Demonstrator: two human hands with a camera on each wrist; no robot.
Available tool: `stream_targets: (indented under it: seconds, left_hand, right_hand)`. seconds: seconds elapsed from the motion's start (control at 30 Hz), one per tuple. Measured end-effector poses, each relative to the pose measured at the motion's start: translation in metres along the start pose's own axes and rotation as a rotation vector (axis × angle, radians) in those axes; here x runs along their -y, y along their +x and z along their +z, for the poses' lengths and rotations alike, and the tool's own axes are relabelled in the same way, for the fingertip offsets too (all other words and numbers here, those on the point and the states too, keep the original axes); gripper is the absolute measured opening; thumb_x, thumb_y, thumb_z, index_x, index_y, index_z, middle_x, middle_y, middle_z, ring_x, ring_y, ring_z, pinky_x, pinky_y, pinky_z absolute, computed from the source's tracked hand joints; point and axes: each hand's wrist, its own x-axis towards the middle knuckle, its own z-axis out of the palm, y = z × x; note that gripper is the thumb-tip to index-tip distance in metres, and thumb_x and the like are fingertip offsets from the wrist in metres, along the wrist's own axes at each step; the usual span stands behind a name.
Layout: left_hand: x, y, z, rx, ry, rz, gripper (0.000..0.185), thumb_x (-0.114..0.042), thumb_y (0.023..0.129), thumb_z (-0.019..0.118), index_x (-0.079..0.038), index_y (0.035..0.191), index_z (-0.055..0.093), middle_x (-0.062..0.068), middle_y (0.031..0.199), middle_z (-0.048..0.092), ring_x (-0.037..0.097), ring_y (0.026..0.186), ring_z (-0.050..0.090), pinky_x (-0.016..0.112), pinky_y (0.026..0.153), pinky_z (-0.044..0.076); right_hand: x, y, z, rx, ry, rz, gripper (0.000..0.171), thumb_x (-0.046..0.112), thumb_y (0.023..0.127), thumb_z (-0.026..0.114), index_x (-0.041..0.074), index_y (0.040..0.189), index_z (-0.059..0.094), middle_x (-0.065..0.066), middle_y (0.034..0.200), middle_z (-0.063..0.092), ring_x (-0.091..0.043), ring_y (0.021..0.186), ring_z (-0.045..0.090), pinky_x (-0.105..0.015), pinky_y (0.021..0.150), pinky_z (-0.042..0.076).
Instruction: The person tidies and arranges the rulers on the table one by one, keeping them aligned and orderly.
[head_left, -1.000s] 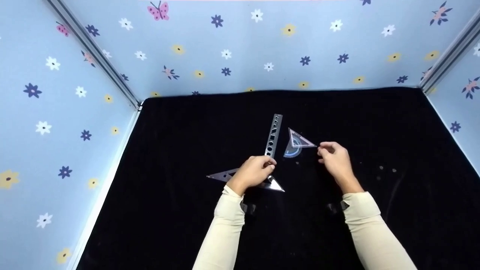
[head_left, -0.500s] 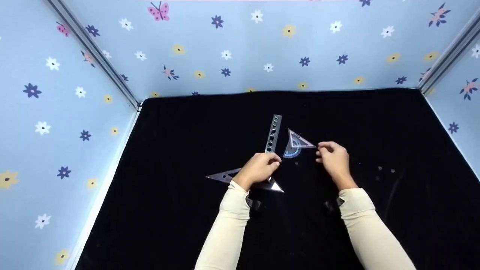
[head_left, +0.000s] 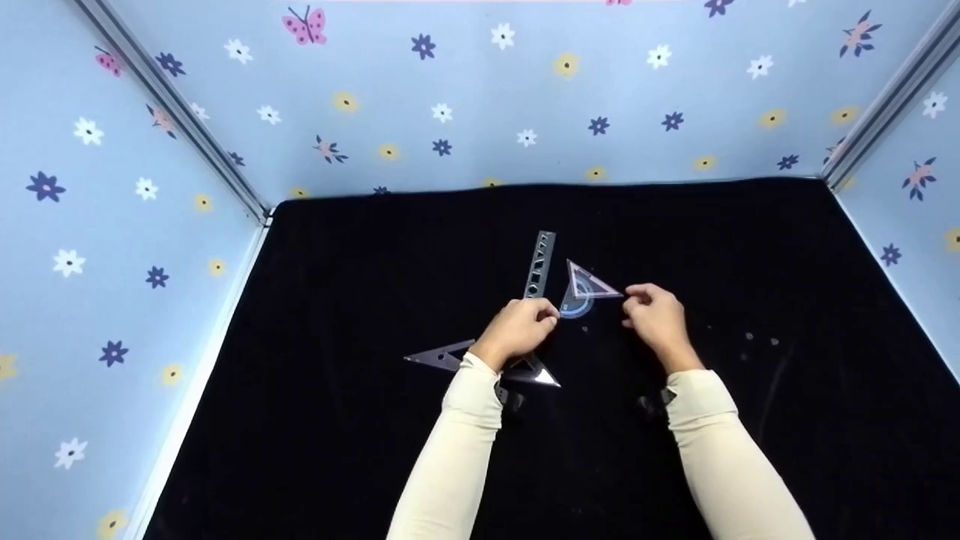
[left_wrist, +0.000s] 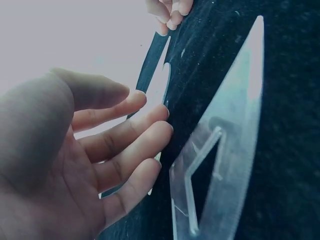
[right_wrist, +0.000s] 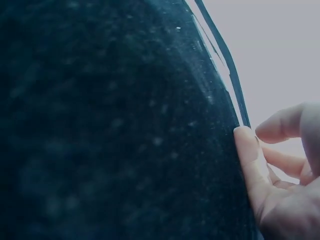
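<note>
Protractor (head_left: 576, 304) lies between both hands (head_left: 517, 328), untouched.

Black cloth tabletop (head_left: 375, 450) within pale-blue flower-patterned walls (head_left: 480, 97), metal corner rails (head_left: 172, 112).

left hand (head_left: 517, 328), right hand (head_left: 654, 317) drawn closer together

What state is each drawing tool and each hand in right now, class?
Straight ruler: flat on the cloth.
Small set square: flat, over the protractor.
Large set square: flat, partly under the wrist.
Left hand: fingers relaxed, holding nothing.
Right hand: fingertips at the small set square's corner.
</note>
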Motion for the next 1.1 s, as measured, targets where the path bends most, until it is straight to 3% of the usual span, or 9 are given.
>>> stream_targets:
  seconds: [0.27,0.53,0.67,0.9,1.1]
  left_hand:
    - [-0.003,0.018,-0.001,-0.058,0.059,-0.167,0.016,-0.028,0.095,0.060,-0.025,0.099,0.076,-0.006,0.093,0.071,0.018,0.085,0.066,0.042,0.077,0.052]
    - [-0.009,0.034,0.006,-0.100,0.065,-0.238,0.018,-0.027,0.095,0.058,-0.025,0.093,0.076,-0.002,0.099,0.073,0.023,0.089,0.068,0.043,0.077,0.053]
    - [-0.011,0.040,0.009,-0.125,0.045,-0.225,0.018,-0.025,0.095,0.058,-0.023,0.095,0.076,-0.002,0.097,0.073,0.022,0.085,0.068,0.041,0.077,0.054]
    - [-0.009,0.051,0.016,-0.141,-0.011,-0.094,0.024,-0.018,0.096,0.059,-0.015,0.110,0.077,0.002,0.106,0.072,0.018,0.093,0.066,0.034,0.085,0.052]
    - [-0.009,0.057,0.020,-0.155,0.028,-0.133,0.032,-0.018,0.094,0.058,-0.016,0.123,0.072,0.001,0.107,0.069,0.021,0.095,0.066,0.037,0.085,0.052]
  right_hand:
    - [0.006,0.005,0.006,-0.009,-0.001,0.042,0.032,0.004,0.087,0.062,-0.006,0.116,0.069,-0.010,0.093,0.067,-0.010,0.060,0.067,-0.023,0.059,0.057]
    - [0.007,0.007,0.008,-0.041,-0.039,0.075,0.025,0.002,0.087,0.066,-0.005,0.111,0.070,-0.008,0.087,0.064,-0.012,0.059,0.066,-0.023,0.056,0.056]
    - [0.007,0.007,0.005,-0.043,-0.042,0.077,0.024,0.001,0.087,0.067,-0.004,0.109,0.070,-0.009,0.088,0.065,-0.012,0.057,0.066,-0.023,0.056,0.057]
    - [0.006,0.007,0.004,-0.055,-0.051,0.071,0.020,0.000,0.087,0.066,-0.004,0.106,0.071,-0.011,0.088,0.068,-0.011,0.056,0.066,-0.024,0.054,0.056]
    - [0.006,0.008,0.005,-0.054,-0.050,0.069,0.016,0.001,0.087,0.066,-0.003,0.103,0.071,-0.009,0.085,0.067,-0.010,0.055,0.065,-0.023,0.054,0.056]
